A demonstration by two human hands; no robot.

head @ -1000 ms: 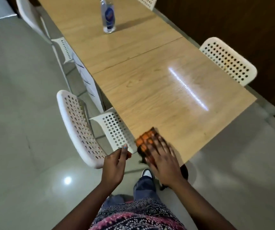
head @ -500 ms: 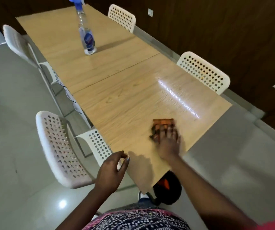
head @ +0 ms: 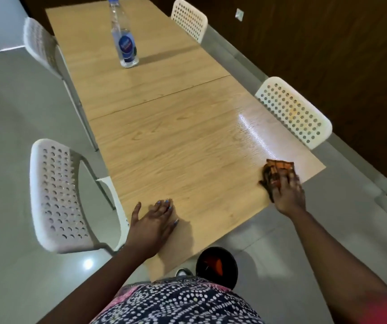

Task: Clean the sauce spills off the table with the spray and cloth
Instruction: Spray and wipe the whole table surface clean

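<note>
An orange and dark cloth (head: 277, 170) lies on the long wooden table (head: 176, 146) near its near right corner. My right hand (head: 287, 195) presses flat on the cloth, fingers spread over it. My left hand (head: 152, 224) rests palm down on the near left corner of the table, holding nothing. A clear spray bottle (head: 124, 40) with a blue label stands upright far up the table, out of reach of both hands. I see no sauce marks on the wood; a wet sheen shows near the right edge.
White perforated chairs stand around the table: one at the near left (head: 59, 197), one at the right (head: 295, 113), two farther back. A dark bin (head: 217, 267) with something orange inside sits on the floor under the near table end. A dark wooden wall runs along the right.
My right hand has slid the cloth from the near left corner across to the near right corner. My left hand has come down flat onto the table.
</note>
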